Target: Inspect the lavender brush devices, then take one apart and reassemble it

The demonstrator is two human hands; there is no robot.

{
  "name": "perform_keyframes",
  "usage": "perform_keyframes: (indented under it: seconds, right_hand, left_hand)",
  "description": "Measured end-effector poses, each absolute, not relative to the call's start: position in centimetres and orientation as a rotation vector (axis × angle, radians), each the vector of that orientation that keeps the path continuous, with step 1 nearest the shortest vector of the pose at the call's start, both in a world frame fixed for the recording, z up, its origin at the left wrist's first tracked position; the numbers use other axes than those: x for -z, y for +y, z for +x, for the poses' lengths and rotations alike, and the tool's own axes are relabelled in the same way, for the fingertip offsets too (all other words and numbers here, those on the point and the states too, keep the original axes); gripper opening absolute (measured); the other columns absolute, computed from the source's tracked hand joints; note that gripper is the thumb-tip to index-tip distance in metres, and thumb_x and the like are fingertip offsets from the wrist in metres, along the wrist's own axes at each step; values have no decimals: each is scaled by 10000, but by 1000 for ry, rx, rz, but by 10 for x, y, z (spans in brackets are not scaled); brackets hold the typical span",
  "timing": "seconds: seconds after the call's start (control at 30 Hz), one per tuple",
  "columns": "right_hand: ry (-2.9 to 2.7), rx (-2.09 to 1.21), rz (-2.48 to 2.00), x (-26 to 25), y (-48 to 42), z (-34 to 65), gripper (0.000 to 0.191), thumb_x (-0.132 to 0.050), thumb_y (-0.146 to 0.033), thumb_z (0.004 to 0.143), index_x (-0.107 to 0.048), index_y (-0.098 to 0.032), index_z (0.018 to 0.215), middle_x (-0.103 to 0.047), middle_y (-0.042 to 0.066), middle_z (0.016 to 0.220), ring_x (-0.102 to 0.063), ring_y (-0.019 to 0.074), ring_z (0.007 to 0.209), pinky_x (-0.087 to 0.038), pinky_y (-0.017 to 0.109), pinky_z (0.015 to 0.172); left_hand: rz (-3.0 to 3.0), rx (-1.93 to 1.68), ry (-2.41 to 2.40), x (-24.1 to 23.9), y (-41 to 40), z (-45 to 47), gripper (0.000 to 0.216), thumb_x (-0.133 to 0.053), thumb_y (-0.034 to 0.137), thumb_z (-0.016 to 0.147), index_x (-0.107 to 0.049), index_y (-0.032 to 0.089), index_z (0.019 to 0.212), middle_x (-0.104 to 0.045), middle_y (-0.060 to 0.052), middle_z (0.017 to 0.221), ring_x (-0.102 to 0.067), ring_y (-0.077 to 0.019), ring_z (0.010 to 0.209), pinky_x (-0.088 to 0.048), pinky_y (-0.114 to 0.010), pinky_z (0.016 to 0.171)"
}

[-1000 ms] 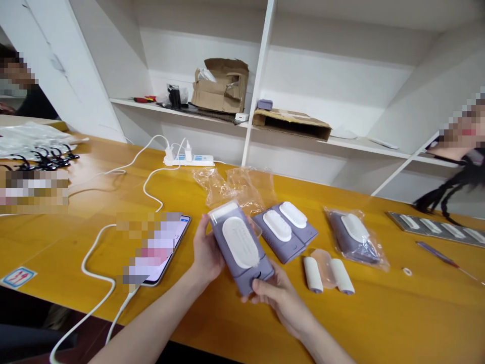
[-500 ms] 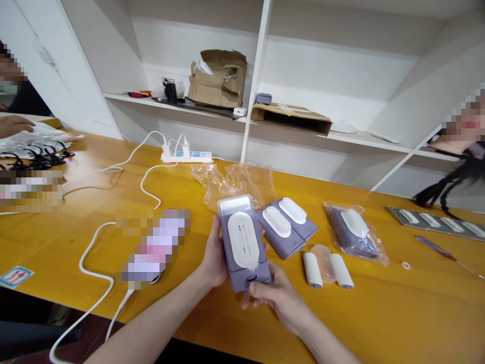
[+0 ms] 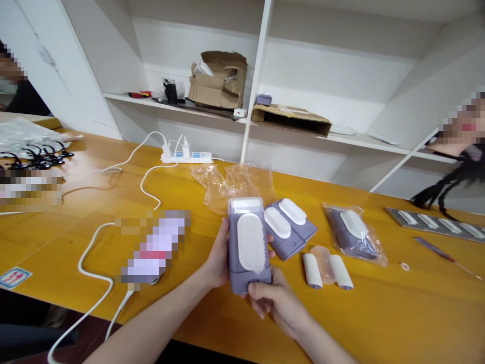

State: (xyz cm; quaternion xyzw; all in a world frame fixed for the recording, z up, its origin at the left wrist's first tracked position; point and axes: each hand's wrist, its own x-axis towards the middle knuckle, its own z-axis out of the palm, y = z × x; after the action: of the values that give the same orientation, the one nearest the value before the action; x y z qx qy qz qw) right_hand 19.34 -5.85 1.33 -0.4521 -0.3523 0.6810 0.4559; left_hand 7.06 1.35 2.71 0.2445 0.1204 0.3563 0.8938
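Left grip (image 3: 219, 260): wrapped round the left side of a lavender, rounded-rectangular plastic brush case (image 3: 250, 247) that carries a white oval bristle pad (image 3: 252, 240). Right grip (image 3: 275, 298): pinching the case's bottom end, thumb (image 3: 261, 290) on the front by a small dark notch (image 3: 253, 281). Case sits between the two grips, held above the wooden bench (image 3: 341, 323), nearly upright to the view.

Step in hand, by my reading: front held up to the eye, lower end being handled. A next move there would call for a steady left hold while the right thumb works; whether it presses now, cannot tell.

Against a second ago: case leaned left then; straighter now and further right, hiding more of the pair of matching lavender cases (image 3: 291, 225) just beyond the grips. Hold much the same. Unmoved: two white cylindrical rollers (image 3: 312, 272), right of the right grip; crumpled clear plastic film (image 3: 233, 184), beyond the left.
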Motion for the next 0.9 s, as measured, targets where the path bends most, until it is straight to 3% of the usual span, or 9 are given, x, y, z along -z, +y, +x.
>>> perform_keyframes:
  seconds: [0.27, 0.53, 0.9]
  right_hand:
    - [-878, -1561, -1179, -13, -60, 183, 34, -586, -141, 515, -554, -142, 505, -534, -33, 424, -347, 40, 279, -166, 198, 298]
    - [-896, -1465, -1178, -10, -64, 183, 134, -615, -141, 516, -490, -172, 553, -350, -107, 399, -156, 11, 323, -94, 194, 324]
    - [-805, -1488, -1176, -19, -66, 187, 154, -599, -164, 482, -452, -187, 522, -321, -102, 418, -163, 40, 385, -75, 211, 365]
  left_hand:
    - [386, -803, 346, -23, 8, 76, 858, -210, 758, 755, -659, 61, 976, -698, -168, 861, -657, -294, 715, -503, -416, 662]
    - [360, -875, 357, -28, -1, 77, 879, -152, 745, 770, -676, 61, 945, -708, -174, 862, -669, -303, 705, -510, -412, 636]
    - [491, -816, 201, -38, 12, 74, 791, -318, 725, 745, -613, 87, 1110, -683, -197, 1008, -659, -359, 817, -485, -475, 727]
